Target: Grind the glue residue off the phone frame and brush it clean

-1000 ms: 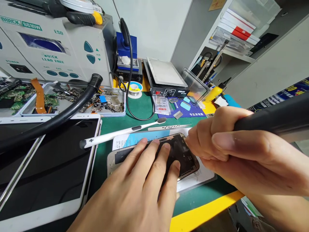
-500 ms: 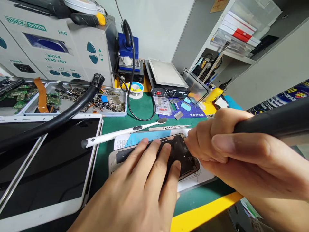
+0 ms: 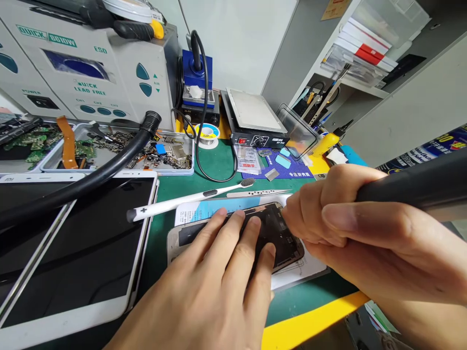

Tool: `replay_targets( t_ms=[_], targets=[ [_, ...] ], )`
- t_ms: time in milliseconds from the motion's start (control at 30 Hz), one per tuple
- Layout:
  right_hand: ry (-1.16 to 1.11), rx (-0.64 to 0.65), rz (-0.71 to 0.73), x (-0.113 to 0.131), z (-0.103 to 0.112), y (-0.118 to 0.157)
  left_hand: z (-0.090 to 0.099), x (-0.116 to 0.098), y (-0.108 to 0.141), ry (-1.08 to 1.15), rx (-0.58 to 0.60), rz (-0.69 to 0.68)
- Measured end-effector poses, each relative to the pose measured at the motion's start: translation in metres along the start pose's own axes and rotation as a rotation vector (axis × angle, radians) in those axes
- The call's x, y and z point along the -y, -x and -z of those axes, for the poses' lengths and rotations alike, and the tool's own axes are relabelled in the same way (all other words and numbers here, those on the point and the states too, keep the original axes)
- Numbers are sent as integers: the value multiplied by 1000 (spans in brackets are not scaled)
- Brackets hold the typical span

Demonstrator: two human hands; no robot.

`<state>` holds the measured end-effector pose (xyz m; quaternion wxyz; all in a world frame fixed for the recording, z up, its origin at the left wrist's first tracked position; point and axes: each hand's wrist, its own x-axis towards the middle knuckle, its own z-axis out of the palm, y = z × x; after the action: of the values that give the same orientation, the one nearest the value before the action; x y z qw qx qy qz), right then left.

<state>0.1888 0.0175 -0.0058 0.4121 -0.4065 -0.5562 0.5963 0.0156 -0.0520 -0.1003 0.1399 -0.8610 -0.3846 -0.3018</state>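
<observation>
A phone screen [image 3: 189, 234], its dark back with small printed marks facing up, lies on a white and blue printed sheet [image 3: 291, 278]. My left hand [image 3: 215, 277] presses on it, fingers spread and flat. On the right, my right hand [image 3: 339, 214] is closed around a thick black cylindrical tool [image 3: 419, 182] at the screen's right end. The tool's working tip is hidden behind my fist. Just behind the screen lie a white-handled brush [image 3: 189, 200] with a grey bristle head and a pair of tweezers [image 3: 255, 193].
White-framed tablets [image 3: 105, 243] lie at left, crossed by a black hose [image 3: 109, 172]. Behind are a tray of circuit boards [image 3: 191, 167], a grey rework station [image 3: 109, 63], a solder spool [image 3: 207, 133] and a heating plate [image 3: 257, 112]. A yellow edge [image 3: 314, 321] runs along the front.
The whole view has shifted slightly, so everything sits a little further right. Both hands keep the same grip and place on the screen and tool.
</observation>
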Motion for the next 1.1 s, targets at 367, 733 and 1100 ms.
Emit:
replay_targets(
  t_ms=[367, 733, 1100],
  targets=[
    [-61, -67, 47, -7, -4, -5, 0, 0, 0, -3, -9, -9],
    [-41, -117, 22, -6, -10, -12, 5, 4, -19, 74, 37, -91],
    [-59, -96, 41, -7, -6, -9, 1, 1, -1, -19, 7, -13]
  ],
)
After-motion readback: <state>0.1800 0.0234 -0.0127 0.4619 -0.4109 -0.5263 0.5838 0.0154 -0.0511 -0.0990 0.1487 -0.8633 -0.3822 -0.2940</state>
